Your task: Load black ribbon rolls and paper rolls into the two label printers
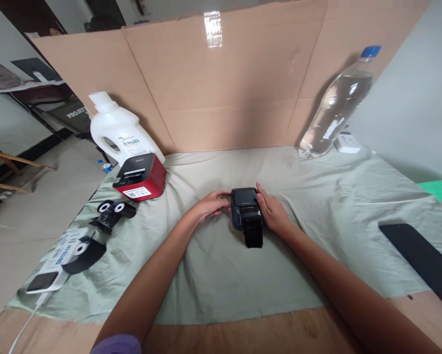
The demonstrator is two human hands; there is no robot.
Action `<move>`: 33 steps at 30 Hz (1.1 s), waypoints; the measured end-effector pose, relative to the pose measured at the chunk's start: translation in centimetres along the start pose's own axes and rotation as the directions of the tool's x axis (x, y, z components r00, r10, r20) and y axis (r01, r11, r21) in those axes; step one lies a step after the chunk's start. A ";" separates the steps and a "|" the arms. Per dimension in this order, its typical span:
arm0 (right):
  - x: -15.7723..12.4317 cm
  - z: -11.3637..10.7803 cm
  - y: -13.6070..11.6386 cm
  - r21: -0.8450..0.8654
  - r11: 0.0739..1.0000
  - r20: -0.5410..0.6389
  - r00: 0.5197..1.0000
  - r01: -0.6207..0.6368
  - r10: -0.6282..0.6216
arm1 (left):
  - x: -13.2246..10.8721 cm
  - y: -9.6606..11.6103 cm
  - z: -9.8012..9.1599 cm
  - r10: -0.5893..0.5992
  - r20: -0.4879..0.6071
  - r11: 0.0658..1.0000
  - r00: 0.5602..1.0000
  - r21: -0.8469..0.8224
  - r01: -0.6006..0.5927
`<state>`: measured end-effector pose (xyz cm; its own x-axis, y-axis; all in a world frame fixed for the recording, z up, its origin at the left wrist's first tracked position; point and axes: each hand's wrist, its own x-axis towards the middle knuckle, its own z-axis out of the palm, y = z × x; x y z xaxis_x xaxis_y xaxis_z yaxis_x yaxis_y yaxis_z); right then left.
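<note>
A small black box-shaped device (244, 196), which looks like a portable printer, lies on the cloth in the middle. A glossy black strip (252, 228) hangs from its front and curves toward me. My left hand (212, 205) is at the device's left side, its fingers bent against the edge. On the right side, my right hand (271, 209) grips the device, thumb along the upper corner. The undersides of both hands' fingers are partly hidden. To the left stands a red and black printer (155, 178) with a white label on its front.
Behind the printer is a white detergent jug (123, 128). Black rolls with white cores (113, 214) and a white power bank-like device (46, 281) with a cable lie at left. A tilted water bottle (335, 108) leans against the cardboard wall (224, 88). A black phone (420, 258) lies right.
</note>
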<state>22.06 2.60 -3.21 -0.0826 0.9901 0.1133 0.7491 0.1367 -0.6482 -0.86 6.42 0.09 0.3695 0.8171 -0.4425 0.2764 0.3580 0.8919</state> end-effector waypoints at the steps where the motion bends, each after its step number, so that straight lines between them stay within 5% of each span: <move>1: 0.0 0.0 0.0 -0.001 1.000 0.002 1.000 -0.001 0.001 | 0.0 0.0 0.0 -0.005 0.000 1.000 1.000 -0.002 0.005; 33: 0.1 0.1 0.1 -0.023 1.000 -0.024 1.000 0.011 -0.011 | -0.1 -1.0 0.5 0.001 -0.041 1.000 0.999 0.012 0.000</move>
<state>22.09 2.70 -3.37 -0.0754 0.9875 0.1385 0.7629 0.1466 -0.6297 -0.75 5.79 -0.76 0.3334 0.8350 -0.4376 0.2866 0.3525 0.8909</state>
